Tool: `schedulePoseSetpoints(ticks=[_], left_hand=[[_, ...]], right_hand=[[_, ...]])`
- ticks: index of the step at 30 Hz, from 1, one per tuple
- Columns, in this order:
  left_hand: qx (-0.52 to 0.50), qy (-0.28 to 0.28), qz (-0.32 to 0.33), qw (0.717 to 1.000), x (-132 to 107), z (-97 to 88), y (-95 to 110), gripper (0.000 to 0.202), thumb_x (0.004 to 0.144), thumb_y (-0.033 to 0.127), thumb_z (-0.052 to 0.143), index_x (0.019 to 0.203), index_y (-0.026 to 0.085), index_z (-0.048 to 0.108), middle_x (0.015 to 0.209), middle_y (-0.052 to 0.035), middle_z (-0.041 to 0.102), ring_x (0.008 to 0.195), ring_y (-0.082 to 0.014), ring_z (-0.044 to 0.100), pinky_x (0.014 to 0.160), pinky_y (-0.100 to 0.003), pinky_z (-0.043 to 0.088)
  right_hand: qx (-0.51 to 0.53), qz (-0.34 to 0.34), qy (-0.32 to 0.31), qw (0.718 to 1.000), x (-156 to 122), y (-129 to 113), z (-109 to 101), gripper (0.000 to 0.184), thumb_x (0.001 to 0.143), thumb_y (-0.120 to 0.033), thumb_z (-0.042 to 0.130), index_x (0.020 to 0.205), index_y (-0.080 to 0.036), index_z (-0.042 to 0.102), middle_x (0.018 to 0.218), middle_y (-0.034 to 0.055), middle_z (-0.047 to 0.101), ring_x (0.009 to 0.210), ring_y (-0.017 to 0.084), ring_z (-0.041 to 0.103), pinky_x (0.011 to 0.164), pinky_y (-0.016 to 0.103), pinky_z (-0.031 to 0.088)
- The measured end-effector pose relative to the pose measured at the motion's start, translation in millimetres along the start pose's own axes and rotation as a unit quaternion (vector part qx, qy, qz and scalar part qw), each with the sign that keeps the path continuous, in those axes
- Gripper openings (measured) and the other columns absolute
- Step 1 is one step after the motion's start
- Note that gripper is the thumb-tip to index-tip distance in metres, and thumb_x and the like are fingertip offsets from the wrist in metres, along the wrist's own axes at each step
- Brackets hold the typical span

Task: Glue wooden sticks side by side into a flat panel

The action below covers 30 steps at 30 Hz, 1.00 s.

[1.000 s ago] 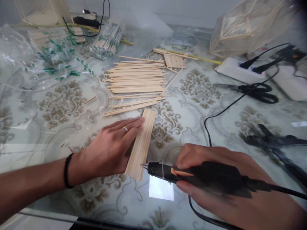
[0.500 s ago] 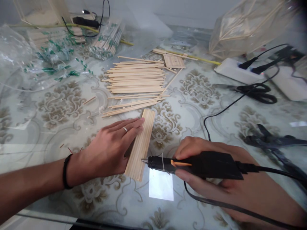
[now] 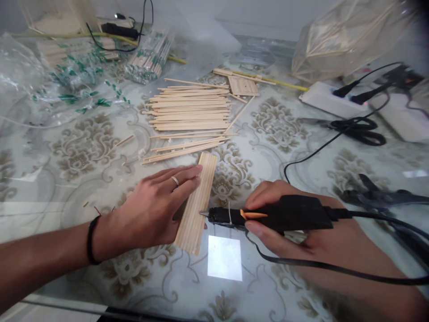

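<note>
My left hand (image 3: 157,201), with a ring and a black wristband, grips a narrow panel of joined wooden sticks (image 3: 197,201) by its left edge. The panel lies at a slant, its top end leaning right. In my right hand (image 3: 271,232) is a black hot glue gun (image 3: 291,212) with an orange trigger, held level. Its metal nozzle points left and meets the panel's right part around mid-length; whether it touches the surface I cannot tell. A black cord runs from the gun's back end to the right.
Loose wooden sticks (image 3: 191,109) lie beyond the panel, near a small finished stick square (image 3: 243,86). At right are a power strip (image 3: 330,100), scissors (image 3: 358,129) and pliers (image 3: 378,194). Wrapped stick bundles (image 3: 150,56) and plastic wrappers (image 3: 77,76) cover the back left.
My right hand has shifted the glue gun a little up along the panel, away from the near end. My left hand and the panel stay in place.
</note>
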<state>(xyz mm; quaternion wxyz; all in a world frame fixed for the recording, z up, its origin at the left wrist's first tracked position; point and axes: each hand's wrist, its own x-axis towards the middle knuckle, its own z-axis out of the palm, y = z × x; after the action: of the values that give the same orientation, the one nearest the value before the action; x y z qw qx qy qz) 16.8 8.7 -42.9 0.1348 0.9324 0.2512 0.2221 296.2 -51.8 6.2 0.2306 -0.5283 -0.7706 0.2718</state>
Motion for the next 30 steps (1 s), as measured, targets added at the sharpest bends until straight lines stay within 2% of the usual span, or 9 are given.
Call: schedulePoseSetpoints(ticks=[4, 7, 10, 13, 18, 23, 30], left_hand=[[0.000, 0.002, -0.005, 1.000, 0, 0.5, 0, 0.054, 0.090, 0.025, 0.077, 0.138, 0.013, 0.056, 0.152, -0.0216, 0.065, 0.141, -0.0324, 0.066, 0.117, -0.047, 0.059], [-0.001, 0.001, -0.010, 1.000, -1, 1.3, 0, 0.056, 0.090, 0.029, 0.079, 0.138, 0.013, 0.056, 0.152, -0.0216, 0.065, 0.141, -0.0328, 0.066, 0.117, -0.047, 0.059], [0.000, 0.002, -0.009, 1.000, -2, 1.7, 0, 0.056, 0.091, 0.032, 0.079, 0.138, 0.011, 0.057, 0.151, -0.0220, 0.065, 0.140, -0.0324, 0.066, 0.118, -0.046, 0.058], [0.001, 0.008, -0.013, 1.000, -1, 1.7, 0, 0.057, 0.090, 0.034, 0.081, 0.137, 0.011, 0.058, 0.151, -0.0224, 0.066, 0.139, -0.0321, 0.067, 0.118, -0.045, 0.058], [0.001, 0.006, -0.014, 1.000, 0, 0.9, 0, 0.057, 0.089, 0.034, 0.081, 0.136, 0.013, 0.057, 0.151, -0.0224, 0.066, 0.139, -0.0324, 0.068, 0.117, -0.047, 0.060], [0.001, 0.007, -0.012, 1.000, -1, 1.3, 0, 0.058, 0.087, 0.030, 0.081, 0.138, 0.015, 0.056, 0.151, -0.0214, 0.066, 0.139, -0.0334, 0.067, 0.116, -0.049, 0.060], [0.017, 0.012, -0.010, 1.000, -1, 2.8, 1, 0.056, 0.087, 0.031, 0.082, 0.134, 0.011, 0.059, 0.150, -0.0217, 0.067, 0.137, -0.0321, 0.069, 0.117, -0.045, 0.059]], right_hand=[[-0.034, -0.010, 0.032, 0.999, 1, 3, 0, 0.009, 0.099, -0.029, 0.067, 0.092, -0.028, 0.062, 0.086, -0.0002, 0.075, 0.070, 0.021, 0.074, 0.060, 0.034, 0.057], [-0.045, -0.016, 0.058, 0.997, 2, 5, 3, 0.007, 0.098, -0.030, 0.068, 0.096, -0.028, 0.062, 0.085, -0.0012, 0.075, 0.067, 0.019, 0.073, 0.060, 0.032, 0.056], [-0.051, -0.013, 0.094, 0.994, 1, 7, 8, 0.011, 0.098, -0.032, 0.070, 0.104, -0.028, 0.062, 0.093, -0.0007, 0.077, 0.073, 0.019, 0.076, 0.066, 0.032, 0.059], [-0.102, -0.012, 0.132, 0.986, 1, 10, 9, 0.009, 0.099, -0.033, 0.070, 0.103, -0.027, 0.064, 0.096, 0.0022, 0.079, 0.080, 0.021, 0.077, 0.074, 0.033, 0.061], [-0.167, -0.021, 0.128, 0.977, 6, 15, 4, 0.011, 0.101, -0.035, 0.068, 0.101, -0.025, 0.067, 0.094, 0.0051, 0.080, 0.083, 0.024, 0.079, 0.073, 0.034, 0.062], [-0.159, -0.009, 0.129, 0.979, 8, 16, 4, 0.007, 0.103, -0.032, 0.065, 0.103, -0.025, 0.066, 0.098, 0.0056, 0.079, 0.084, 0.024, 0.078, 0.075, 0.034, 0.062], [-0.121, -0.016, 0.100, 0.988, 7, 10, 3, 0.005, 0.103, -0.029, 0.065, 0.104, -0.024, 0.066, 0.097, 0.0048, 0.078, 0.082, 0.022, 0.078, 0.077, 0.032, 0.061]])
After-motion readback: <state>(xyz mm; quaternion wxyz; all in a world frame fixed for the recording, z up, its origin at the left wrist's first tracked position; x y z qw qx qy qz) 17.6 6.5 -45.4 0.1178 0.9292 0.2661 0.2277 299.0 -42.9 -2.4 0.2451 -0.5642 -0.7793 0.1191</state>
